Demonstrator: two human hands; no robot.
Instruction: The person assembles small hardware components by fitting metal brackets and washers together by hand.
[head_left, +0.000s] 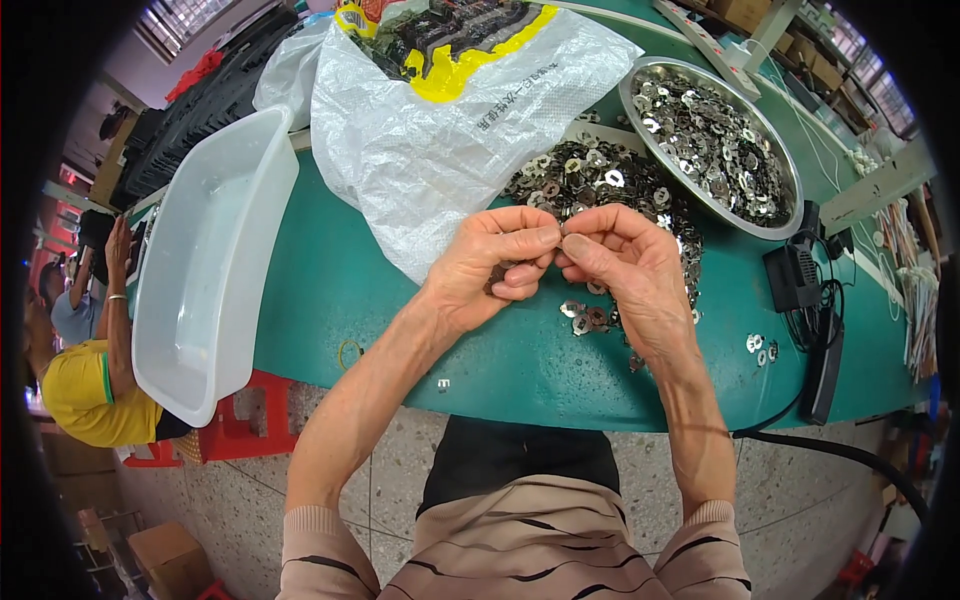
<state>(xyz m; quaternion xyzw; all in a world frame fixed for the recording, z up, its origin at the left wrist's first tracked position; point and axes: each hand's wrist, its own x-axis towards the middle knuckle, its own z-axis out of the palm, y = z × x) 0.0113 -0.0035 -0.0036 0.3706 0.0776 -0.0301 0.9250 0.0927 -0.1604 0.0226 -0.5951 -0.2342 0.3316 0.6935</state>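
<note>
My left hand (485, 262) and my right hand (632, 272) meet above the front of the green table (330, 320). The thumb and fingertips of both are pinched together. Whatever is between them is too small and too covered to name. The other fingers of my left hand curl in toward the palm, with something dark partly showing there. Just beyond my hands lies a heap of small stamped metal pieces (590, 180), flat and shiny with cut-out centres. A few loose metal pieces (580, 318) are near my right wrist.
A steel bowl (795, 215) full of similar pieces stands behind on the right. A white woven sack (400, 180) spreads across the back. At left is a translucent plastic tub (262, 235). A black power adapter (792, 278) with cables lies at right. A person in yellow (90, 390) works at far left.
</note>
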